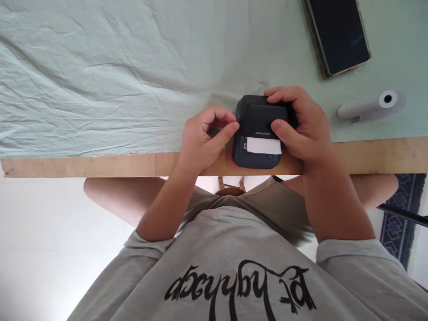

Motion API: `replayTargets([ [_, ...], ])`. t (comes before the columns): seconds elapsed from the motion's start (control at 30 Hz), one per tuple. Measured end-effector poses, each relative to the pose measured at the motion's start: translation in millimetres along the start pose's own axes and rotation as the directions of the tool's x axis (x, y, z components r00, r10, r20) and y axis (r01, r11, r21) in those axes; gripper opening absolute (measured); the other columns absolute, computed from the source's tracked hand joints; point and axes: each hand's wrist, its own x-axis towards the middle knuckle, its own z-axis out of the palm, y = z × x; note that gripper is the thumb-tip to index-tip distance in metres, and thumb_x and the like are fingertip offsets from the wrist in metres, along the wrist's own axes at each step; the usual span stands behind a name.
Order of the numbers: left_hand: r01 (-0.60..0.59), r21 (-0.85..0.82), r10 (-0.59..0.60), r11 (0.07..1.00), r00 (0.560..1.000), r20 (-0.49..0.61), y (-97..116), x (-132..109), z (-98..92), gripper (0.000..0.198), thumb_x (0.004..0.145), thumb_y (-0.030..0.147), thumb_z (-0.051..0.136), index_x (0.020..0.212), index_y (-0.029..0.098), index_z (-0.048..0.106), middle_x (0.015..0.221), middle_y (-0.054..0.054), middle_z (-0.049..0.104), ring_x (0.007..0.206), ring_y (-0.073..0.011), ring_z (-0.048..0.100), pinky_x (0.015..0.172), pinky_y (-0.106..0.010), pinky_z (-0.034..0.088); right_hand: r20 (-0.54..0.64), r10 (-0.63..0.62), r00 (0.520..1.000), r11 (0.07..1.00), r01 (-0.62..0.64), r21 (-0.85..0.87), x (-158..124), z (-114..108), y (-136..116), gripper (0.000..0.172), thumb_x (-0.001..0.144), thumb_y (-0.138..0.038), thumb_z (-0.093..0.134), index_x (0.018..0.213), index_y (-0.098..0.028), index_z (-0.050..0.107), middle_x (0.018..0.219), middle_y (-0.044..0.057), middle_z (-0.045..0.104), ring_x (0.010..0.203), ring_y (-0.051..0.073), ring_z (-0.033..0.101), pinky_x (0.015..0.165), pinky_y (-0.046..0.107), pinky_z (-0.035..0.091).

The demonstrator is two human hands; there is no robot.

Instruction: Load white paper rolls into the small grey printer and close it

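A small black label printer (257, 156) lies near the table's front edge, with a strip of white paper (264, 146) sticking out below its lid. My right hand (301, 122) grips the printer from the right, thumb on the lid and fingers over its far edge. At the printer's left side is my left hand (209, 136), thumb and forefinger pinched together at the lid's edge. Whether anything is between those fingertips is too small to tell.
A dark-screened phone (341, 35) lies at the back right. Nearer, a white paper roll (363, 107) rests on the wrinkled pale green cloth (117, 80). The wooden table edge (83, 166) runs across the front, above my legs.
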Motion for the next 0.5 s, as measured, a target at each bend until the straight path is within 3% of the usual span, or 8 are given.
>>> replayTargets([
  [0.13,-0.014,0.092,0.013,0.996,1.0,0.016,8.1,-6.9,-1.7,0.039,0.108,0.065,0.055,0.104,0.029,0.071,0.105,-0.003,0.079,0.099,-0.0216,0.077,0.092,-0.04,0.065,-0.014,0.003,1.0,1.0,-0.003,-0.006,0.2,0.8,-2.5,0.037,0.095,-0.063,0.067,0.124,-0.039,0.069,0.134,0.003,0.076,0.132,0.034,0.069,0.118,0.059,0.057],
  [0.2,-0.063,0.212,0.048,0.975,0.996,0.074,13.7,-14.6,-3.8,0.038,0.109,0.062,0.053,0.121,0.03,0.068,0.122,-0.006,0.077,0.114,-0.0238,0.075,0.103,-0.041,0.063,-0.015,0.002,1.0,1.0,-0.002,-0.011,0.3,0.9,-3.4,0.038,0.095,-0.063,0.066,0.124,-0.039,0.069,0.135,0.002,0.076,0.132,0.034,0.069,0.119,0.06,0.057],
  [0.37,-0.203,0.454,0.079,0.867,0.958,0.277,14.6,-36.5,-3.6,0.08,0.102,0.074,0.057,0.16,0.02,0.045,0.159,-0.018,0.058,0.148,-0.0361,0.057,0.122,-0.051,0.051,-0.016,-0.017,1.0,1.0,0.017,-0.017,0.7,0.8,-4.9,0.037,0.095,-0.064,0.065,0.124,-0.04,0.069,0.131,0.002,0.076,0.131,0.033,0.069,0.115,0.058,0.058],
  [0.5,-0.256,0.564,0.106,0.785,0.953,0.285,5.8,-44.7,2.4,0.106,0.091,0.085,0.063,0.167,0.017,0.036,0.164,-0.022,0.054,0.15,-0.0425,0.055,0.122,-0.053,0.051,-0.038,-0.054,0.998,0.998,0.053,-0.022,-0.7,2.5,-4.5,0.034,0.097,-0.061,0.064,0.125,-0.043,0.069,0.13,0.001,0.075,0.129,0.032,0.07,0.112,0.055,0.058],
])
